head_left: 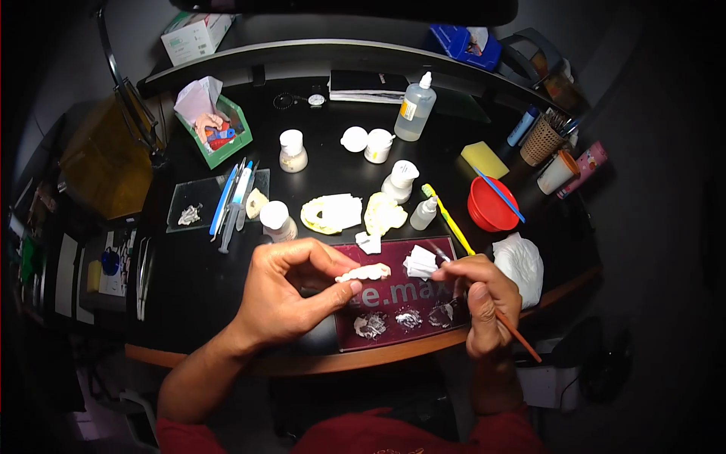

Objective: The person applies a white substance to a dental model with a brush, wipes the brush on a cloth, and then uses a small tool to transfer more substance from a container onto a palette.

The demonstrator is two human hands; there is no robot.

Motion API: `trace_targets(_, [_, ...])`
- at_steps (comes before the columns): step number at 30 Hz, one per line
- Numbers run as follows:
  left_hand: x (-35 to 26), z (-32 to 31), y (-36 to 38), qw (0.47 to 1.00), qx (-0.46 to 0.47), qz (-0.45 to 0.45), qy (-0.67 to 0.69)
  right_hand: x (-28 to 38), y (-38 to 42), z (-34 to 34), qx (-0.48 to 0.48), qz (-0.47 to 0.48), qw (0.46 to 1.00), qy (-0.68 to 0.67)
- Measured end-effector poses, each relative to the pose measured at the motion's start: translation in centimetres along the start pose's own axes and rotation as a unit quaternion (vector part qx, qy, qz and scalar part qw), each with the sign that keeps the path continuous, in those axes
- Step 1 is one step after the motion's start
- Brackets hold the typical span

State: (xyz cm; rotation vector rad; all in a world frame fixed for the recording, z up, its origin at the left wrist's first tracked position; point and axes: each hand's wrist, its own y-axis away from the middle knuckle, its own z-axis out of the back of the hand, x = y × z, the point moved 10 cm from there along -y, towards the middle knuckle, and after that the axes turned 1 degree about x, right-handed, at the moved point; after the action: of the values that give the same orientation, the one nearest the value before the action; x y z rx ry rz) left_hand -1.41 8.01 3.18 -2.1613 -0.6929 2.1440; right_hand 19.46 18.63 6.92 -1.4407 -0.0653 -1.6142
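Between the thumb and fingers of my left hand (291,291) is a small whitish moulded piece (366,273), held over a dark red mat (349,333) with "e.max" lettering. My right hand (486,299) is closed on a thin brush (519,337) with a brown handle, its tip pointing up and left above the mat. Folded white paper (420,262) lies on the mat beside the brush tip. Three smeared patches of whitish material, one of them a pale heap (370,326), line the mat's near edge.
Behind the mat stand white-capped jars (293,151), a clear bottle (415,110) and a dropper bottle (423,214). At right are a yellow toothbrush (451,222), red bowl (491,206) and white cloth (519,268). A green box (227,140) and blue-handled tools (224,198) are at left.
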Motion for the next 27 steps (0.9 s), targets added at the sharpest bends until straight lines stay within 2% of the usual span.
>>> trace_targets(1, [-0.2,0.5,0.0,0.998,-0.01,-0.003,-0.054,-0.8,0.9,0.9,-0.041,-0.025,0.998,-0.028])
trace_targets(2, [-0.6,0.8,0.1,0.996,-0.014,0.031,-0.085,-1.4,2.0,1.8,-0.06,-0.063,0.996,-0.035])
trace_targets(4, [-2.0,1.4,0.9,0.987,-0.037,0.027,-0.152,-2.2,4.2,3.8,-0.109,-0.049,0.992,-0.029])
trace_targets(6, [-2.3,2.4,2.8,0.979,-0.085,0.013,-0.183,-2.4,6.0,5.0,-0.126,-0.014,0.991,0.039])
trace_targets(10, [-1.2,3.9,7.9,0.948,-0.18,0.045,-0.258,-3.6,8.6,6.3,-0.121,0.007,0.989,0.09])
trace_targets(14, [0.7,3.9,11.0,0.925,-0.268,0.066,-0.26,-2.8,8.2,5.1,-0.09,0.081,0.969,0.217])
trace_targets(16, [-0.5,2.5,11.1,0.879,-0.256,0.026,-0.402,-3.0,8.3,4.8,-0.091,0.089,0.969,0.212])
trace_targets(24, [-0.8,-0.8,11.5,0.825,-0.317,0.011,-0.468,-3.0,8.3,3.7,-0.079,0.104,0.963,0.235])
trace_targets(27, [-1.0,-0.2,10.7,0.847,-0.345,-0.014,-0.405,-3.3,8.3,4.0,-0.089,0.106,0.964,0.227])
